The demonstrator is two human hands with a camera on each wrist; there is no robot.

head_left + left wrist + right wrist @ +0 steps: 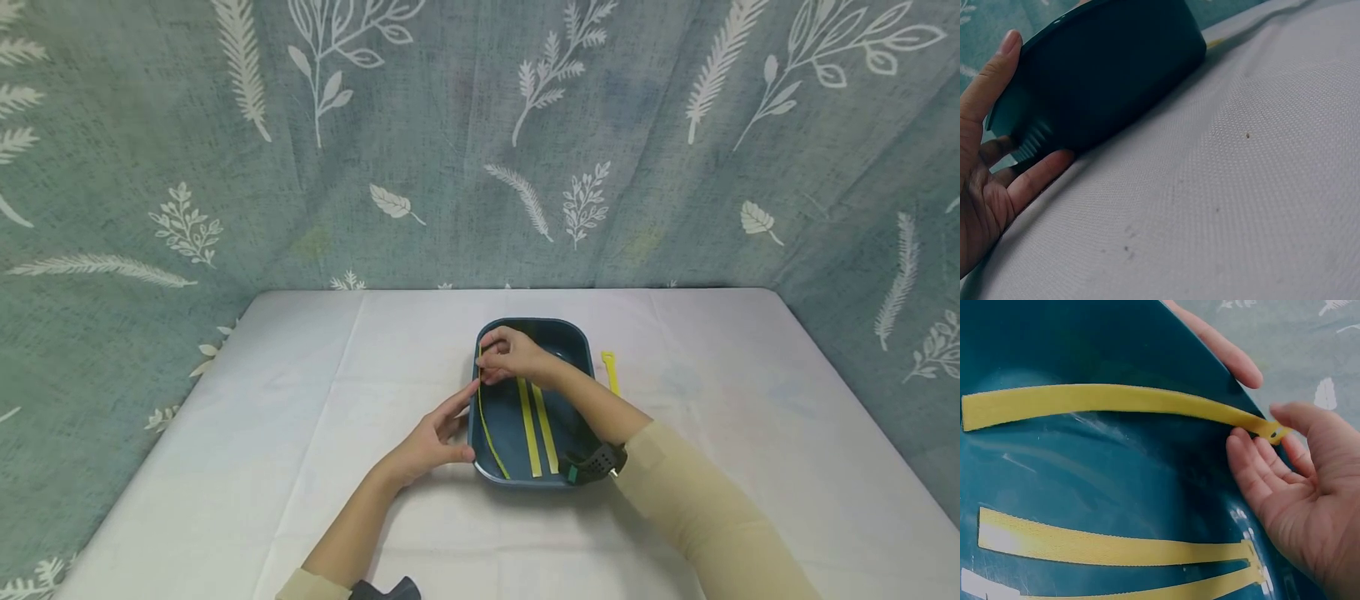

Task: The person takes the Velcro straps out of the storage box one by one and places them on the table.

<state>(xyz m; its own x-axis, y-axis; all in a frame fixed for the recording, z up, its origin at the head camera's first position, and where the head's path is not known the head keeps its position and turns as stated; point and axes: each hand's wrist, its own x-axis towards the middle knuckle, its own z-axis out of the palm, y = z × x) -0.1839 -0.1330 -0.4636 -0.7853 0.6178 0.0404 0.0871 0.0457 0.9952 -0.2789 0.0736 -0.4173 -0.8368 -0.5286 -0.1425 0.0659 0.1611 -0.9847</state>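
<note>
A dark blue tray (pixel 528 483) stands on the white-covered table. Inside it, my right hand (pixel 516 357) pinches the slotted end of a yellow cable tie (pixel 1116 398) between thumb and fingers. This tie runs along the tray's left wall, bowed, its wide end towards the near side. Two more yellow cable ties (pixel 529 429) (pixel 1110 549) lie side by side on the tray floor. My left hand (pixel 427 446) touches the tray's left side from outside, fingers extended, thumb by the near left corner. In the left wrist view its fingers (pixel 1041 178) rest against the outer wall.
Another yellow cable tie (pixel 611 371) lies on the table just right of the tray, partly hidden behind the right forearm. White cloth (pixel 390 350) covers the table. A green leaf-patterned curtain (pixel 450 167) hangs behind it and along both sides.
</note>
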